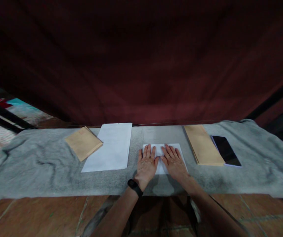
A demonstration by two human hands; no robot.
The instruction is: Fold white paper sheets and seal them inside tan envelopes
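A white sheet of paper (161,169) lies flat in front of me, with its far edge just past my fingertips. Pressed on its left part is my left hand (146,164), fingers stretched out and a black band on the wrist. My right hand (174,162) rests on the right part, fingers spread. The two thumbs nearly meet over the middle of the paper. Both palms face down, so parts of the sheet are hidden, and I cannot tell whether it is folded.
A grey cloth (44,174) covers the long, narrow surface. To the left lie a stack of white paper (111,148) and brown envelopes (83,143) overlapping it. On the right are more brown envelopes (205,146) and a phone (226,150). A dark red curtain (141,82) hangs behind.
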